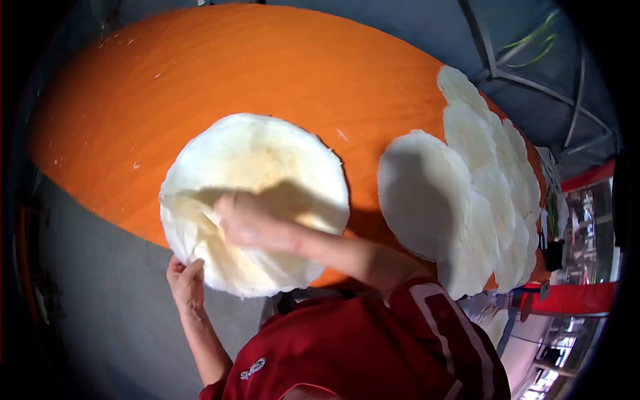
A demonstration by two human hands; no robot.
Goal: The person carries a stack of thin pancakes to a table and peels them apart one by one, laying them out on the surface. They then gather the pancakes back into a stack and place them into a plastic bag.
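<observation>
Orange table (pixel 200 87), both hands (pixel 243 223) on a round dough sheet (pixel 267 160).

Head camera looks steeply down, close over the orange table (pixel 200 87).

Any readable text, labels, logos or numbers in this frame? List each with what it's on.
None readable.
Red shirt: a small white emblem near the chest, too blurred to read.
Small tag on the red stand at right: too small to read.
Orange table, thin white sheets and both hands: no text.
</observation>
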